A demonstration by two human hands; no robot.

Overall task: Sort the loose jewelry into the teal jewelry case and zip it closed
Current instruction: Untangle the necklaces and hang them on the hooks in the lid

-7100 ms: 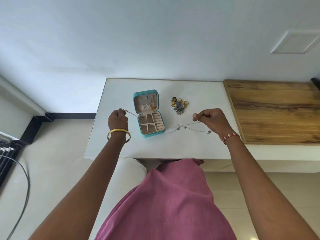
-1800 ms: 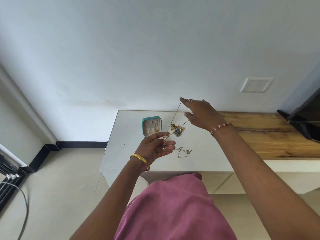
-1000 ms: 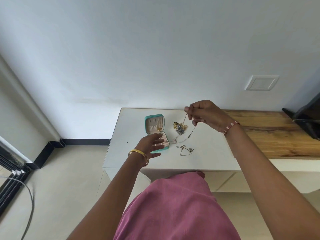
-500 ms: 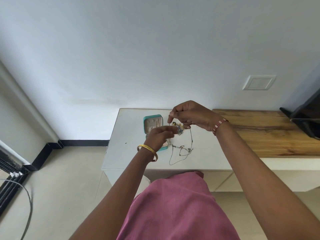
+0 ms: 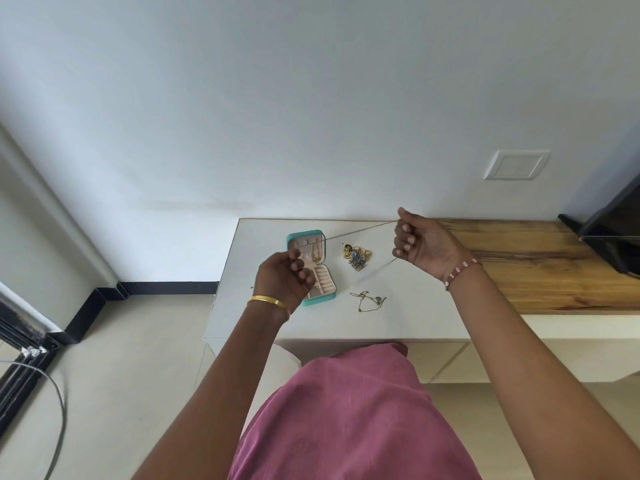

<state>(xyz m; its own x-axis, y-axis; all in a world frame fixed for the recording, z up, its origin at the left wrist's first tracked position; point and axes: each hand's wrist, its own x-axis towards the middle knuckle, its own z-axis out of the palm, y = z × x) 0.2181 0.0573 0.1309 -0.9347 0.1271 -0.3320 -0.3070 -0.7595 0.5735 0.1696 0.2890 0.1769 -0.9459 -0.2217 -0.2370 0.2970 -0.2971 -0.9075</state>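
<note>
Both hands pinched a thin chain [image 5: 360, 231] taut above the open teal jewelry case [image 5: 311, 268]: left hand [image 5: 282, 277], right hand [image 5: 420, 245]. It looked light, limp, tangle-prone; best held by its ends.

A taut chain [image 5: 360, 230] spans above the open teal case [image 5: 311, 265], barring straight descent; bare tabletop [image 5: 415, 317] lies right.
</note>
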